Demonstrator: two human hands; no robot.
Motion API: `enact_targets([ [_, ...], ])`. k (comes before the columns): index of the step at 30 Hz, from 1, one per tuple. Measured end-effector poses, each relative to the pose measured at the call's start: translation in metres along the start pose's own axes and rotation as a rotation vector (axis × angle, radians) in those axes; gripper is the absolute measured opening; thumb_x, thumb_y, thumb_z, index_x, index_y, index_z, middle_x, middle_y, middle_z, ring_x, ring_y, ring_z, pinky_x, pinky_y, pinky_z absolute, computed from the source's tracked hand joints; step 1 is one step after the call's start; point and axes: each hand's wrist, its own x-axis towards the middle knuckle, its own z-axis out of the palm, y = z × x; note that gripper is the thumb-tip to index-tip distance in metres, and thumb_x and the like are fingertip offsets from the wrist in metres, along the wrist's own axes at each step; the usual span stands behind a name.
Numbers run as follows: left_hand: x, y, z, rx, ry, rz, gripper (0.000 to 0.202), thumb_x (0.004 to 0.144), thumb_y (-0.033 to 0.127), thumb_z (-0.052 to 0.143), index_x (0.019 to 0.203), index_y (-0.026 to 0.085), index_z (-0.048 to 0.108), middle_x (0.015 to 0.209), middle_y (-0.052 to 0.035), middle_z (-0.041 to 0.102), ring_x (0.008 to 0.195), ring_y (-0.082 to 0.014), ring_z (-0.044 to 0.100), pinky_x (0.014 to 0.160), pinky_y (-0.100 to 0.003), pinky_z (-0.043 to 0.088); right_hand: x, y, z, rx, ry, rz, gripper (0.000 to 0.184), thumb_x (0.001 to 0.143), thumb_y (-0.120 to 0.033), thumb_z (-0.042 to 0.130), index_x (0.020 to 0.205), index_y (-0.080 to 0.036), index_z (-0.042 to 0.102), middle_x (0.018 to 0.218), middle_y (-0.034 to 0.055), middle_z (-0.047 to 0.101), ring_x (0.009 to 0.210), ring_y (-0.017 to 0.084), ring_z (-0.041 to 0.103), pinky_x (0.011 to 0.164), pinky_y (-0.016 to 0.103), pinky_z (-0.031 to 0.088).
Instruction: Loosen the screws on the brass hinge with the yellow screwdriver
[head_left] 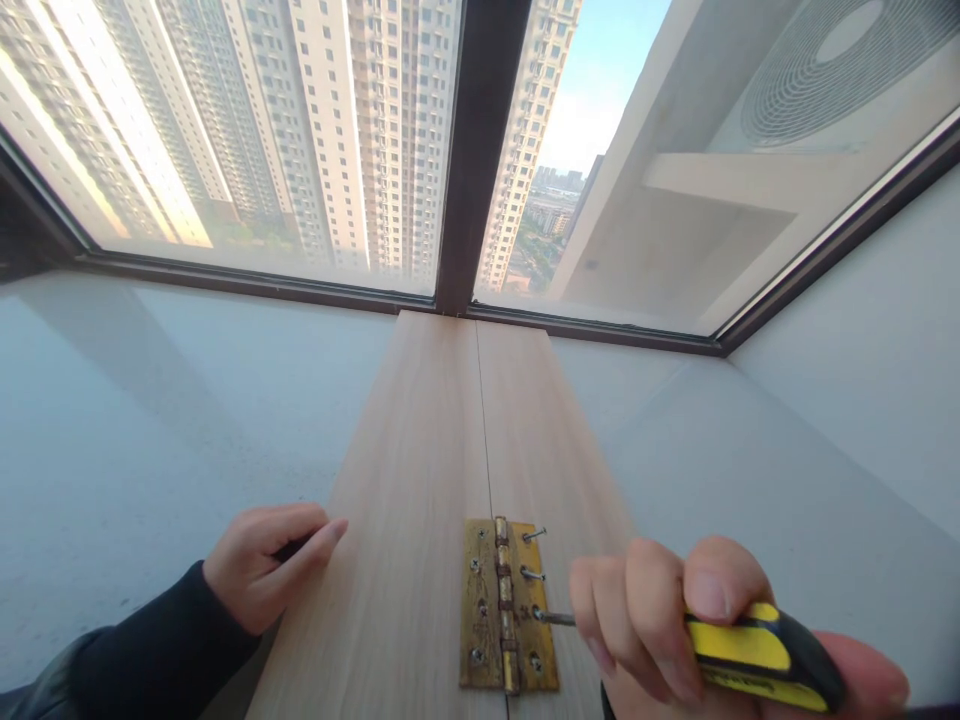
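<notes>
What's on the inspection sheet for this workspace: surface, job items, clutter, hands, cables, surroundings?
Surface: two wooden boards, side by side.
Job items: hinge across the seam, two screws protruding from its right leaf; screwdriver at that leaf's third screw position from the top.
Clutter: nothing seen.
Hands: right hand grips the screwdriver; left hand, loosely curled, at the boards' left edge.
Cables: nothing seen.
Surroundings: dark window frame, tall buildings outside.

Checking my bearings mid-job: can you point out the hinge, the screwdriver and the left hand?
Hinge [506, 604]: head view, on the central barrel.
Screwdriver [741, 646]: head view, on the yellow part of the handle.
Left hand [261, 565]: head view, on the middle of the hand.
</notes>
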Motion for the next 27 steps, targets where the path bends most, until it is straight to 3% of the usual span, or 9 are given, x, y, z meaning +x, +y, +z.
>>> enact_targets([
  [3,0.0,0.001,-0.001,0.001,-0.008,-0.005,0.045,0.091,0.038,0.035,0.051,0.016,0.036,0.053,0.0043,0.026,0.047,-0.0073,0.03,0.049,-0.023,0.025,0.0,0.0,0.006,-0.019,0.027,-0.071,0.036,0.099,-0.06,0.056,0.095,-0.024,0.054,0.056,-0.0047,0.036,0.043,0.012,0.034,0.051,0.022,0.042],
  [6,0.0,0.001,-0.001,0.004,-0.02,-0.004,0.046,0.091,0.038,0.035,0.051,0.015,0.038,0.052,0.0042,0.027,0.047,-0.0073,0.03,0.05,-0.023,0.025,0.0,-0.001,0.005,-0.171,0.146,-0.175,0.039,0.096,-0.058,0.062,0.083,-0.021,0.058,0.068,-0.0006,0.043,0.057,0.014,0.044,0.057,0.025,0.046],
  [8,0.0,0.002,-0.001,0.009,-0.019,-0.009,0.046,0.091,0.038,0.034,0.051,0.015,0.039,0.052,0.0041,0.029,0.047,-0.0075,0.031,0.05,-0.023,0.025,0.001,-0.002,0.003,-0.223,0.182,-0.17,0.04,0.094,-0.059,0.065,0.083,-0.02,0.063,0.07,0.0008,0.043,0.062,0.015,0.045,0.062,0.027,0.048],
  [11,0.0,0.002,-0.002,0.014,-0.018,-0.015,0.047,0.091,0.039,0.035,0.051,0.015,0.04,0.052,0.0042,0.029,0.047,-0.0074,0.031,0.05,-0.023,0.025,0.004,-0.004,0.0,-0.04,0.017,-0.118,0.037,0.104,-0.056,0.049,0.099,-0.023,0.065,0.055,-0.0029,0.038,0.048,0.012,0.04,0.056,0.022,0.046],
  [14,0.0,0.002,-0.002,0.017,-0.035,-0.019,0.047,0.091,0.039,0.034,0.052,0.015,0.041,0.052,0.0041,0.03,0.047,-0.0074,0.032,0.05,-0.023,0.026,0.007,-0.007,0.001,0.113,-0.147,-0.041,0.041,0.109,-0.055,0.033,0.105,-0.025,0.06,0.043,-0.0073,0.027,0.034,0.009,0.024,0.048,0.02,0.041],
  [17,0.0,0.002,-0.003,0.024,-0.051,-0.026,0.047,0.091,0.04,0.034,0.052,0.015,0.042,0.052,0.004,0.031,0.047,-0.0076,0.033,0.051,-0.023,0.026,0.004,-0.011,0.005,0.073,-0.046,0.003,0.037,0.102,-0.06,0.049,0.096,-0.025,0.057,0.047,-0.0072,0.031,0.036,0.01,0.026,0.049,0.023,0.042],
  [21,0.001,0.002,-0.003,0.014,-0.052,-0.03,0.047,0.091,0.04,0.033,0.052,0.015,0.04,0.052,0.0041,0.029,0.048,-0.0075,0.031,0.051,-0.023,0.025,0.002,-0.012,0.005,-0.068,0.128,-0.088,0.042,0.091,-0.059,0.068,0.077,-0.021,0.057,0.065,-0.0016,0.043,0.053,0.014,0.043,0.054,0.024,0.046],
  [23,0.001,0.001,-0.002,0.007,-0.047,-0.033,0.047,0.091,0.04,0.034,0.051,0.015,0.039,0.052,0.0042,0.029,0.047,-0.0075,0.031,0.05,-0.023,0.025,0.004,-0.01,0.004,-0.111,0.069,-0.081,0.043,0.094,-0.061,0.063,0.079,-0.02,0.06,0.063,-0.0005,0.043,0.055,0.015,0.044,0.055,0.024,0.047],
  [27,0.001,-0.001,-0.002,0.002,-0.048,-0.025,0.047,0.091,0.041,0.035,0.052,0.015,0.042,0.052,0.0042,0.031,0.047,-0.0074,0.033,0.051,-0.023,0.026,0.009,-0.007,0.004,0.011,-0.14,-0.027,0.045,0.104,-0.062,0.04,0.092,-0.023,0.06,0.045,-0.0047,0.032,0.039,0.012,0.032,0.047,0.02,0.042],
])
